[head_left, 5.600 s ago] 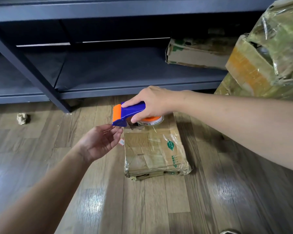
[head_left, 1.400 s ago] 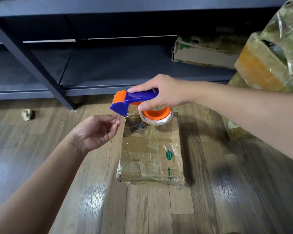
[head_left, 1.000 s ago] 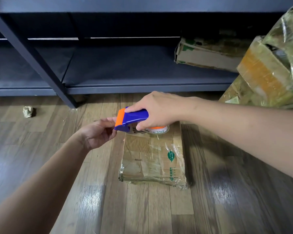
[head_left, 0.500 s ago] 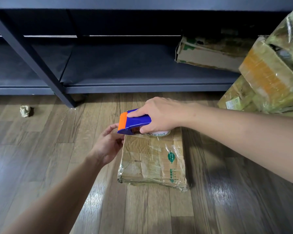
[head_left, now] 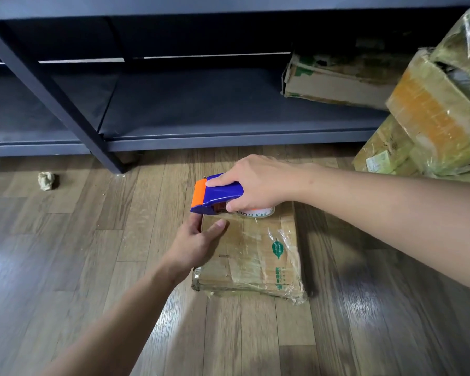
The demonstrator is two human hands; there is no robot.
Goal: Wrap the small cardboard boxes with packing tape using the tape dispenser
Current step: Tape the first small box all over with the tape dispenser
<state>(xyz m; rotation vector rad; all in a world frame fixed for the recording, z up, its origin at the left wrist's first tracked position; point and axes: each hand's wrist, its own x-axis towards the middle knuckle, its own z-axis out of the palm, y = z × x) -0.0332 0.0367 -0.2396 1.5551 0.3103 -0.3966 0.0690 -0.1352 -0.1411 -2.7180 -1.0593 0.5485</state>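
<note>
A flat cardboard box point(head_left: 255, 256), already sheathed in wrinkled clear tape and printed with a green leaf mark, lies on the wooden floor point(head_left: 92, 267) just in front of the bottom shelf of a dark grey shelf unit point(head_left: 201, 109). The right hand point(head_left: 258, 183) grips a blue tape dispenser point(head_left: 217, 196) with an orange front tip. Its fingers are curled over the top of the handle and the thumb is underneath. The dispenser rests on the box's far end, tip over the far-left corner. The tape roll point(head_left: 258, 213) shows below the hand, touching the box top. The left hand point(head_left: 198, 240) clasps the box's left edge near that same corner, thumb laid on the top face and fingers down the side, just under the dispenser's tip. A crumpled paper wad point(head_left: 47, 181) sits on the floor well to the left, near the shelf's slanted leg. Another battered carton point(head_left: 334, 80) lies on the bottom shelf at the right end, and a stack of tape-wrapped boxes point(head_left: 432, 109) stands at the floor's right edge.
</note>
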